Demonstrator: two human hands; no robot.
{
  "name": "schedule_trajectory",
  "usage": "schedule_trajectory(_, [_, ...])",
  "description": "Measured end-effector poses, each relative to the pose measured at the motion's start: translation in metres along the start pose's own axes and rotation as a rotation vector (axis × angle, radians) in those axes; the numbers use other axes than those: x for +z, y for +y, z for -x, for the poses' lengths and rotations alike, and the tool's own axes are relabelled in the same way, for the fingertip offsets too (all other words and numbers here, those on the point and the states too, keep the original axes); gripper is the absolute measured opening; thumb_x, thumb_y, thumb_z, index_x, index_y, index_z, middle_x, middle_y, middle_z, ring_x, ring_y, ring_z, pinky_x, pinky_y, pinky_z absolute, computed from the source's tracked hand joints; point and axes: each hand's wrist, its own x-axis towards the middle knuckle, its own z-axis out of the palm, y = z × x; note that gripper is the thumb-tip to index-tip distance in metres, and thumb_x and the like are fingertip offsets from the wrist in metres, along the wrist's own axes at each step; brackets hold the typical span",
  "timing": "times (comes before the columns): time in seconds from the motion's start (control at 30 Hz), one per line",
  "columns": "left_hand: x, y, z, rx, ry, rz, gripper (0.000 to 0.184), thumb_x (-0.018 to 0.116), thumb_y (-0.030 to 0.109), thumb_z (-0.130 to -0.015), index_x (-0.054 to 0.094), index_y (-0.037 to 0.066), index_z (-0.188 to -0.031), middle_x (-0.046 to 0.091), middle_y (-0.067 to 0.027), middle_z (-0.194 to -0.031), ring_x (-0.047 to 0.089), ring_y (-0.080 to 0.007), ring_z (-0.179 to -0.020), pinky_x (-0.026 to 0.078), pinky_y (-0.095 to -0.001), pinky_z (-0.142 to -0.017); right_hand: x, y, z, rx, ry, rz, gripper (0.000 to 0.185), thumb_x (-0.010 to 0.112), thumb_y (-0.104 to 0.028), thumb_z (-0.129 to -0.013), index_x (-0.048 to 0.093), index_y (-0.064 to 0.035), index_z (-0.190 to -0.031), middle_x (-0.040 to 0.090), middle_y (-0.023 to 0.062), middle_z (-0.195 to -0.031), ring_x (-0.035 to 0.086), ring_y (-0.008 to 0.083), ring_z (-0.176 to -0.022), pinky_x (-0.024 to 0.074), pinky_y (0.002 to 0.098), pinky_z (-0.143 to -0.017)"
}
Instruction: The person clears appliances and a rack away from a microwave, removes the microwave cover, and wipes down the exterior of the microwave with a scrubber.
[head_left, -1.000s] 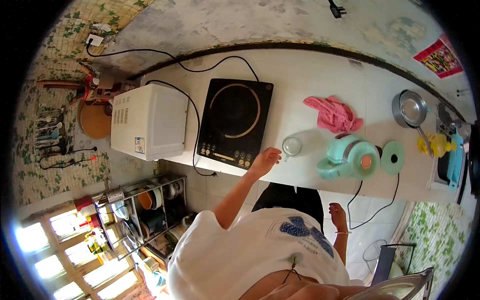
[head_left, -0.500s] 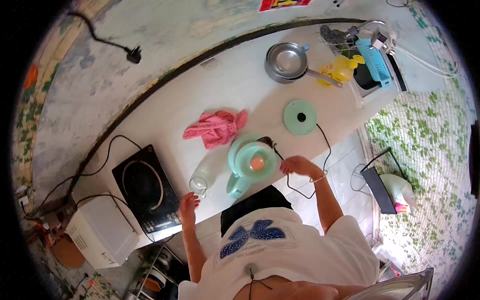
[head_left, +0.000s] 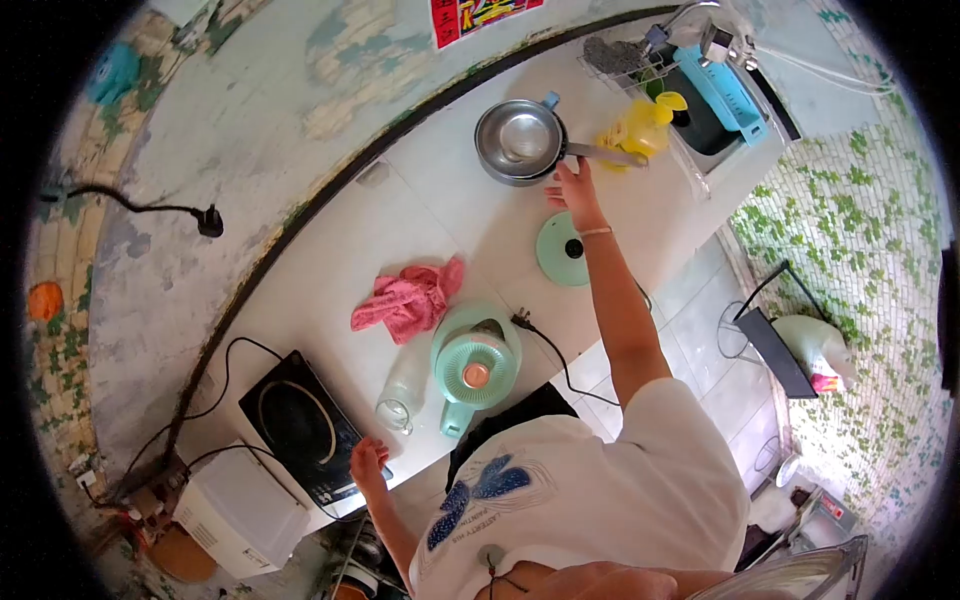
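Observation:
My right hand [head_left: 575, 195] reaches up the counter with fingers apart. Its fingertips are at the handle of a metal saucepan [head_left: 510, 160]; whether they touch it I cannot tell. Under that forearm lies a round mint-green base [head_left: 557, 240] with a black centre. My left hand [head_left: 369, 460], fingers loosely bent and nothing visible in them, hovers by the front corner of a black induction cooktop [head_left: 290, 410]. Nearby stand a clear glass jug [head_left: 400, 390] and a mint-green kettle [head_left: 485, 360] with a handle and an orange-knobbed lid.
A pink cloth [head_left: 410, 300] lies behind the kettle. A black plug and cord [head_left: 545, 340] rest right of it. Beyond the pan are a yellow bottle [head_left: 640, 127] and a sink with a blue basket [head_left: 725, 95]. A white box [head_left: 240, 505] stands at left.
My right hand has moved from beside the kettle up to the saucepan handle. My left hand has shifted slightly away from the glass jug. The camera view has turned too.

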Motion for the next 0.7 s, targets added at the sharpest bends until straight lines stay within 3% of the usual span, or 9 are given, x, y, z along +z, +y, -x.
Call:
schedule_trajectory(0.07, [-0.003,-0.004,0.001,0.025,-0.038,0.003,0.024,0.051,0.019,-0.09,0.054,0.005,-0.108,0.062,-0.0054,-0.091,0.06,-0.0125,-0.075,0.048,-0.025,-0.07,0.005,0.008,-0.017,0.062,-0.049,0.021,0.058,0.05,-0.03,-0.09,0.023,-0.0101,-0.137,0.057,0.0099,-0.091,0.062,0.0219,-0.065,0.0524,0.0328,-0.056])
schedule_trajectory(0.13, [-0.007,-0.009,-0.004,0.005,-0.082,0.014,0.032,0.057,0.028,-0.089,0.054,0.006,-0.112,0.061,-0.0026,-0.092,0.059,-0.0116,-0.078,0.048,-0.0246,-0.071,0.009,0.026,-0.033,0.047,-0.072,-0.002,0.054,0.049,-0.028,-0.09,0.028,-0.0093,-0.136,0.056,0.0101,-0.087,0.061,0.0212,-0.061,0.0517,0.032,-0.052])
schedule_trajectory(0.27, [0.009,0.021,0.011,-0.003,-0.058,-0.032,0.023,0.053,0.02,-0.089,0.055,0.005,-0.106,0.061,-0.0039,-0.09,0.059,-0.0117,-0.077,0.047,-0.0237,-0.07,0.027,0.035,-0.022,-0.03,-0.049,0.048,0.058,0.049,-0.033,-0.089,0.029,-0.0062,-0.136,0.063,0.0115,-0.085,0.058,0.0184,-0.049,0.0484,0.0277,-0.045])
schedule_trajectory(0.37, [0.011,0.027,0.015,0.031,-0.074,-0.051,0.022,0.053,0.021,-0.09,0.055,0.005,-0.105,0.061,-0.0035,-0.089,0.058,-0.0115,-0.078,0.047,-0.0238,-0.071,0.028,0.031,0.009,-0.019,-0.154,0.064,0.048,0.049,-0.033,-0.089,0.042,-0.0053,-0.128,0.061,0.0085,-0.081,0.058,0.0171,-0.052,0.0492,0.0278,-0.049])
schedule_trajectory(0.5, [0.019,0.034,0.024,0.068,-0.097,-0.053,0.02,0.053,0.02,-0.09,0.056,0.005,-0.103,0.061,-0.0042,-0.089,0.058,-0.0119,-0.077,0.047,-0.0239,-0.072,0.01,0.039,0.046,0.116,-0.522,-0.012,0.034,0.053,-0.033,-0.089,0.055,-0.0054,-0.109,0.06,0.0059,-0.083,0.06,0.014,-0.067,0.0502,0.0272,-0.061])
schedule_trajectory(0.57, [0.013,0.022,0.018,0.055,-0.158,-0.095,0.02,0.054,0.02,-0.09,0.056,0.004,-0.103,0.06,-0.0044,-0.09,0.057,-0.0113,-0.078,0.047,-0.0245,-0.073,-0.004,0.027,0.083,0.126,-0.626,-0.034,0.03,0.05,-0.031,-0.091,0.059,-0.0045,-0.101,0.06,0.0039,-0.08,0.059,0.0125,-0.072,0.0492,0.025,-0.066])
schedule_trajectory(0.6, [-0.014,-0.015,-0.013,0.223,-0.495,0.093,0.021,0.054,0.019,-0.09,0.057,0.004,-0.105,0.059,-0.0031,-0.089,0.056,-0.0107,-0.079,0.048,-0.0253,-0.074,-0.009,0.056,0.078,0.092,-0.672,-0.139,0.03,0.048,-0.03,-0.092,0.059,-0.0031,-0.101,0.059,0.0032,-0.08,0.057,0.0114,-0.069,0.0488,0.0252,-0.064])
schedule_trajectory(0.63, [0.012,0.008,0.017,0.126,-0.201,-0.07,0.021,0.055,0.017,-0.09,0.057,0.004,-0.106,0.058,-0.0024,-0.089,0.056,-0.0109,-0.082,0.048,-0.0258,-0.075,-0.024,0.061,0.085,-0.022,-0.718,0.0,0.03,0.048,-0.029,-0.092,0.06,-0.0031,-0.101,0.058,0.0024,-0.079,0.055,0.0108,-0.07,0.0482,0.0255,-0.066])
schedule_trajectory(0.7, [0.016,-0.005,0.018,0.099,-0.143,-0.026,0.022,0.053,0.012,-0.09,0.055,0.001,-0.109,0.058,-0.0033,-0.093,0.056,-0.0119,-0.085,0.047,-0.0266,-0.078,-0.044,0.061,0.116,-0.068,-0.685,-0.006,0.032,0.049,-0.031,-0.091,0.06,-0.0026,-0.101,0.058,0.0019,-0.081,0.056,0.0111,-0.074,0.0474,0.0265,-0.074])
